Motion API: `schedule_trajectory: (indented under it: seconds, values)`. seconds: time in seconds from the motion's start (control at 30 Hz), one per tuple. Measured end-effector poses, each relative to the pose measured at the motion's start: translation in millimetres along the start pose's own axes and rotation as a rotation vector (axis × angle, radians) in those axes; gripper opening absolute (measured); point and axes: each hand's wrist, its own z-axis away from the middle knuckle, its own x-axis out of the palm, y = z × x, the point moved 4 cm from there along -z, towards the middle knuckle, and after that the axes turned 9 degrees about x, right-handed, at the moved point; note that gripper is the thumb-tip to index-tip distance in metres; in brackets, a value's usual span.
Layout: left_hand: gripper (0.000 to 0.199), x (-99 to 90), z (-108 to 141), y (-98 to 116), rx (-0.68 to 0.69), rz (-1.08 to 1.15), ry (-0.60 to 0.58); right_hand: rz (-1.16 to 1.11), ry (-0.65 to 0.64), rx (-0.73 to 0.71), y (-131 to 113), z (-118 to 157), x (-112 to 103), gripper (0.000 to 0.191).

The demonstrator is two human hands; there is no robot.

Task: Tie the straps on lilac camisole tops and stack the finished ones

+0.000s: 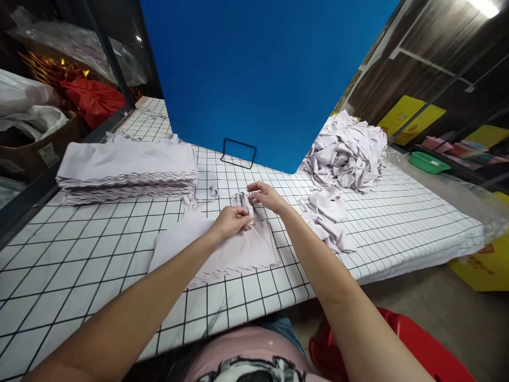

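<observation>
Pale cloth [238,249] lying flat; near edge wavy

Tabletop [119,254]: white, crossed by a black grid
Folded fabric in front [234,252]: plain pale pinkish-lilac
Tall fabric stack [123,162]: the same pale lilac
Scrap heap [345,151]: pale lilac-white
Panel [262,79]: solid deep blue
Shirt [246,345]: pink, with black-and-white print
Stool [421,339]: bright red
Basin [429,163]: green
Plastic bag [93,100]: red
</observation>
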Motion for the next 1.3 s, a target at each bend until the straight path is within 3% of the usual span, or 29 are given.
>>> schedule_trajectory:
  seconds: [0.1, 0.17, 0.37, 0.43, 0.6, 0.8, 1.3]
  values:
    - [0.032, -9.3, -8.1, -1.8, 0.011, 0.063, 0.089, 0.163, 0.132, -0.022, -0.3, 9.6, -9.8, 0.015]
    - [0.031, -13.2, -11.8, -2.8, 0.037, 0.074, 0.125, 0.217, 0.154, -0.105, -5.6, 24.1, -12.5, 0.012]
    - [0.025, -14.7, -12.9, 0.4, 0.145, 0.018, 0.085, 0.414, -0.063, -0.574, -19.6, 60.6, 8.0, 0.029]
    - [0.024, -14.6, -12.3, 2.0, 0.158, 0.02, 0.043, 0.432, -0.104, -0.636, -15.0, 59.9, 12.7, 0.032]
    - [0.031, -17.2, -12.0, 3.3, 0.069, 0.038, 0.026, 0.365, -0.024, -0.524, 0.9, 46.3, 7.8, 0.015]
    - [0.028, -17.7, -9.1, 5.0, 0.061, -0.072, 0.057, 0.404, 0.04, -0.576, -1.8, 49.6, 6.1, 0.007]
    - [0.02, -15.7, -8.7, 2.1, 0.089, 0.007, 0.168, 0.352, 0.073, -0.563, -8.1, 55.9, 4.0, 0.007]
